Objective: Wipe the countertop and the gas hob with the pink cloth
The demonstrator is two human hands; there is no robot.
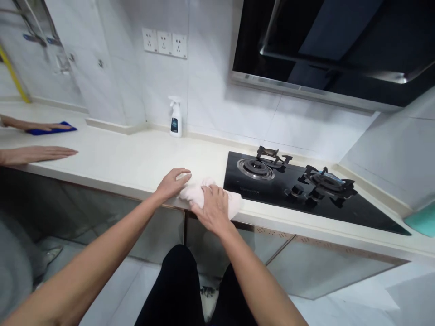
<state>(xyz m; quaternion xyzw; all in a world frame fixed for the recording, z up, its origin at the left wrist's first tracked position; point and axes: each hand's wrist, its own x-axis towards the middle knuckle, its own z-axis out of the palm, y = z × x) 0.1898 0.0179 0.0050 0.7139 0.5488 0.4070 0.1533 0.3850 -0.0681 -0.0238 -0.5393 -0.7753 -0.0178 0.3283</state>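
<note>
A pale pink cloth [234, 201] lies bunched on the cream countertop [129, 158], just left of the black gas hob [292, 192]. My right hand [212, 208] presses down on top of the cloth, fingers curled over it. My left hand [174, 181] rests beside it with fingers bent, fingertips touching the cloth's left end.
A white spray bottle [176, 117] stands against the tiled wall. At far left another person's two hands lie on the counter, one [37, 154] flat, the other [30, 124] on a blue cloth [50, 130]. A black range hood [333, 50] hangs above the hob. Sockets [165, 43] sit on the wall.
</note>
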